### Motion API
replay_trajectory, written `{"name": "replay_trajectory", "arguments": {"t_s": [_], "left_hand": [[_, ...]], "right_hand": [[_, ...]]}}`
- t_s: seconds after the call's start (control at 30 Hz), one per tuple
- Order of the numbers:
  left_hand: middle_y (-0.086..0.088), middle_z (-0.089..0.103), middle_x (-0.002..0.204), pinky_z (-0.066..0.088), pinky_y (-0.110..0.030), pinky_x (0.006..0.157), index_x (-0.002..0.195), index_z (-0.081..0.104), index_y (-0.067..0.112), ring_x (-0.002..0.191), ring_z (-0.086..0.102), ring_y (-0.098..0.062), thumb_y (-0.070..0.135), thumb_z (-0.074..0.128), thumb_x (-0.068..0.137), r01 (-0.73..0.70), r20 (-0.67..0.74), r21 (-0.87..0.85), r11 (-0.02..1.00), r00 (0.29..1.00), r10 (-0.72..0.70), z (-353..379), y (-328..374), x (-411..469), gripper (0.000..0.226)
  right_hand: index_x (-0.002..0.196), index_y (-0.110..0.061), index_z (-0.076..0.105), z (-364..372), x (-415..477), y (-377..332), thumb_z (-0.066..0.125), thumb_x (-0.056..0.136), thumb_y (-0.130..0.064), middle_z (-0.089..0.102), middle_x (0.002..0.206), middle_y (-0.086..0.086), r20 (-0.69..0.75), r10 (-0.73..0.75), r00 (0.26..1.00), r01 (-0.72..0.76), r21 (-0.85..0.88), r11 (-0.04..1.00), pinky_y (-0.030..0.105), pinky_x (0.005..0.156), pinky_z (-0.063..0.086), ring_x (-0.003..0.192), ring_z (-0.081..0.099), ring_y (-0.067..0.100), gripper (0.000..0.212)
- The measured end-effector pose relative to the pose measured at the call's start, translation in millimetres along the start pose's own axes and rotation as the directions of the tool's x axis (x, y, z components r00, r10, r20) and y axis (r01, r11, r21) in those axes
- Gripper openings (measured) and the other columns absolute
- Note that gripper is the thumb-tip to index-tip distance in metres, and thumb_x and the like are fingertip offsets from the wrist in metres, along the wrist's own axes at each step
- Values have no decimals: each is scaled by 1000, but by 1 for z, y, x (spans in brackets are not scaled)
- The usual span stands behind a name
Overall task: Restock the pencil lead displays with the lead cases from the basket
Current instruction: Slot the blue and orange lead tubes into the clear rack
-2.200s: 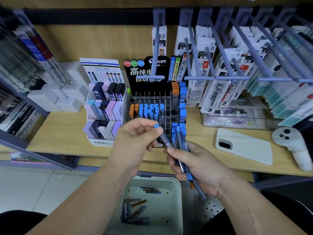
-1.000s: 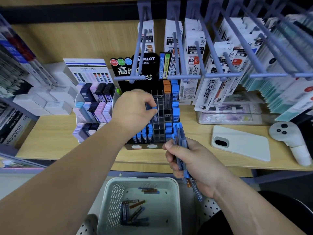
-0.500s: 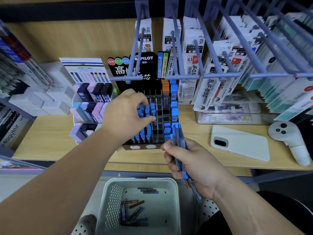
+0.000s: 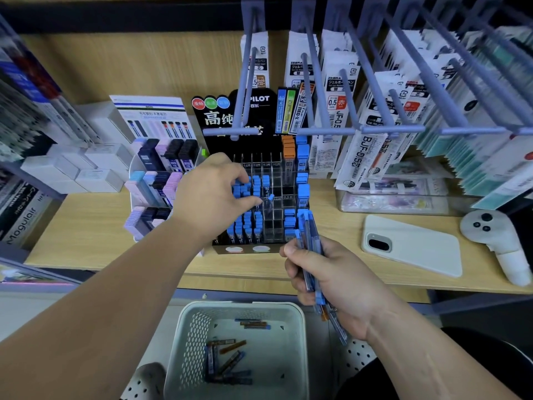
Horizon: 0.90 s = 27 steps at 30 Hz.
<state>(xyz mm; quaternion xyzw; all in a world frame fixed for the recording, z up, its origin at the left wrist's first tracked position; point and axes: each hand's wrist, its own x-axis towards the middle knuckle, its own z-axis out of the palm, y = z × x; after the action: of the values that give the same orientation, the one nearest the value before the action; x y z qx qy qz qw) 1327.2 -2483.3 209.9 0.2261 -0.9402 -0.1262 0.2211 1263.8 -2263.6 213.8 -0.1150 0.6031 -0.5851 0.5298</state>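
Here, a bundle of slim, hard plastic lead cases (image 4: 313,241) is being gripped in the right hand (image 4: 340,281), just past the front edge of the wooden shelf (image 4: 86,226). The left hand (image 4: 207,197), fingers loosely curled and holding nothing, is being held over the clear gridded display (image 4: 274,226) near that edge, thumb beside one blue-capped case (image 4: 270,201) leaning in its cell. Each case seems best being lowered upright, cap up, into a single narrow cell. More cases (image 4: 227,362) are lying in the perforated basket (image 4: 242,306) below.
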Motion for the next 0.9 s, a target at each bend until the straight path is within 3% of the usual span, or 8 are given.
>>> {"name": "replay_trajectory", "arguments": {"t_s": [0.23, 0.33, 0.43, 0.6, 0.67, 0.77, 0.9], "left_hand": [[-1, 61, 84, 53, -32, 56, 92, 80, 11, 65, 61, -22, 34, 89, 70, -67, -65, 34, 997, 995, 69, 7, -8, -9, 33], [-3, 62, 84, 47, -27, 58, 92, 80, 9, 64, 61, -23, 27, 89, 71, -64, -78, 14, 998, 995, 65, 10, -7, -10, 29], [-2, 62, 87, 43, -25, 61, 92, 79, 11, 67, 61, -22, 29, 87, 74, -34, -69, 9, 999, 997, 34, 9, -4, -8, 27], [3, 58, 88, 52, -33, 60, 99, 75, 16, 72, 59, -19, 27, 85, 75, -18, -46, -17, 1000, 999, 17, 5, 0, -7, 28], [7, 54, 85, 47, -27, 60, 98, 75, 16, 72, 54, -12, 24, 86, 74, -41, -75, -54, 998, 997, 36, 4, 3, -7, 27], [8, 54, 79, 48, -27, 58, 85, 77, 16, 66, 52, -11, 35, 80, 76, -84, -86, -92, 992, 993, 76, 5, 14, -10, 21], [10, 46, 74, 42, -23, 53, 73, 76, 16, 59, 49, -12, 45, 86, 69, -75, -94, -52, 996, 993, 70, 17, 26, -11, 31]], "right_hand": [[109, 5, 58, 1, 2, 1, 63, 98, -19, 55, 73, 5, 4, -1, 1000, 1, -15, 1000, 23, 46, 37, 54, 44, 13, 27], [106, 0, 61, 1, 2, 1, 63, 98, -19, 55, 73, 5, 6, -2, 1000, 3, -17, 1000, 23, 46, 37, 54, 44, 12, 21], [107, 0, 61, 0, 1, 0, 63, 98, -18, 55, 72, 5, 9, -4, 1000, 5, -13, 1000, 23, 46, 37, 54, 44, 13, 20], [110, 8, 56, -1, -1, 0, 62, 99, -17, 55, 71, 4, -7, -15, 1000, 14, -20, 1000, 23, 45, 37, 54, 43, 13, 28], [109, 6, 57, -1, 0, -1, 62, 99, -18, 55, 71, 4, -6, -13, 1000, 13, -19, 1000, 23, 45, 37, 55, 43, 14, 26], [106, -2, 61, 0, 0, -1, 62, 99, -18, 55, 72, 5, 6, -6, 1000, 6, -5, 1000, 23, 45, 36, 55, 43, 13, 17], [106, -3, 62, 0, 0, 0, 63, 99, -18, 54, 73, 5, 4, -2, 1000, 2, -1, 1000, 23, 45, 36, 55, 43, 13, 17]]}}
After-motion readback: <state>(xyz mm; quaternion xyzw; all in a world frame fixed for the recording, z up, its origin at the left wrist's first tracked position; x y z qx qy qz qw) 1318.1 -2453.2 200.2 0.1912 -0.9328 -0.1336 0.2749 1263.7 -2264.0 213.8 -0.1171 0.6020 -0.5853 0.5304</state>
